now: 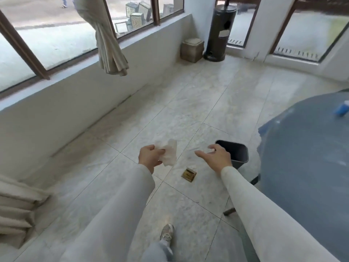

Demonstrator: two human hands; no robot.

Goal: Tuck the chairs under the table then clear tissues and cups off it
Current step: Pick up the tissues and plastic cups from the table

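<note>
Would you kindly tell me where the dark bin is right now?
In the head view, the dark bin stands on the tiled floor right of centre, just left of the round grey table, partly behind the open right hand.

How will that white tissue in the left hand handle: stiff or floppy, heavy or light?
Probably floppy: the tissue is crumpled and droops past the left hand pinching it. Likely very light, since a loose pinch carries it. It may drift when dropped, so release close over the bin.
</note>
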